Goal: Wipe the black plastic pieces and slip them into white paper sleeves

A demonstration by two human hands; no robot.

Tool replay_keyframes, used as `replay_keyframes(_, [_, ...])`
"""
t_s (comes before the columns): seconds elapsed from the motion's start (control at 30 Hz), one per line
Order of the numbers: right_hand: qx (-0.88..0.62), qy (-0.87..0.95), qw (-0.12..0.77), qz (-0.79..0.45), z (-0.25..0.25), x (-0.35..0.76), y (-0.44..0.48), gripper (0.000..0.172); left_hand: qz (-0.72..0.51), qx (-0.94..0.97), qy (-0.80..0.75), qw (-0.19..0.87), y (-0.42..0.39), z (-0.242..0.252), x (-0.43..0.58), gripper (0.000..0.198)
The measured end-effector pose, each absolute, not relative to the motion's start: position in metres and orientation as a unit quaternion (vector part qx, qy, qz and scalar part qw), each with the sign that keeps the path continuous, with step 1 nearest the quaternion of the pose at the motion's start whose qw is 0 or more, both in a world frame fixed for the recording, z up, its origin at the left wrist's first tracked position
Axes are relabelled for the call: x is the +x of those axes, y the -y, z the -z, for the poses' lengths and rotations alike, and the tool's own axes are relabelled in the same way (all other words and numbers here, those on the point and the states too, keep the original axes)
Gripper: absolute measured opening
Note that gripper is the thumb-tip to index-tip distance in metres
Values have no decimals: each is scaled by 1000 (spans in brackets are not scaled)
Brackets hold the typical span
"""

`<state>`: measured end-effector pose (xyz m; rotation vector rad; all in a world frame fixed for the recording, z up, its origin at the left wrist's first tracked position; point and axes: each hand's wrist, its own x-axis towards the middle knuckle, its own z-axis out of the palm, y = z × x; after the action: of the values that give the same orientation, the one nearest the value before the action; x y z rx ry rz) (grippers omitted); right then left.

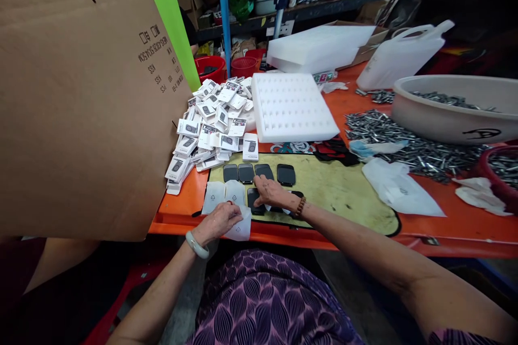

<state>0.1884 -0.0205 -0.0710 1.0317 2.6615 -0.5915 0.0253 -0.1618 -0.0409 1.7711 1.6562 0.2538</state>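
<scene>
My left hand [220,221] pinches a small clear plastic bag [242,229] at the table's front edge, fingers closed on it. More such bags [222,194] lie just beyond it. My right hand [270,192] rests palm down on a black flat device [254,200] on the yellowish mat [343,188], fingers bent over it. Several more black devices [259,172] sit in a row just behind. A heap of small white printed boxes [214,124] lies at the left.
A big cardboard box [81,91] stands at the left. A white foam tray [291,105] lies behind the mat. Loose metal parts [404,140], a beige basin [453,110], a white jug [400,56] and plastic bags [399,188] fill the right of the orange table [465,223].
</scene>
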Motion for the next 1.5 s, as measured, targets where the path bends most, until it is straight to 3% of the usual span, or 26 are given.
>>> replay_keyframes(0.37, [362,-893,154,216,68,183,15,65,-74,695,-637,324,163,55,27,15])
replay_keyframes(0.53, [347,-882,104,301,71,192,16,49,-90,700,-628,329,165,60,27,13])
replay_keyframes(0.73, [348,-808,-95,466,68,229,9,20,-121,695,-622,341,163,50,30,10])
replay_keyframes(0.87, [366,-665,-269,593,50,244,24,29,-177,691,-596,369,157,38,44,8])
replay_keyframes(0.97, [355,-604,-318,639,41,245,42,32,-211,692,-588,361,154,33,54,7])
replay_keyframes(1.1, [349,-595,-326,646,41,247,57,30,-216,692,-602,335,154,28,60,9])
replay_keyframes(1.33, [330,-677,-249,609,24,259,63,22,-277,670,-585,363,157,25,76,12])
replay_keyframes(1.5, [365,-669,-284,581,19,264,69,17,-330,612,-593,406,157,26,94,21])
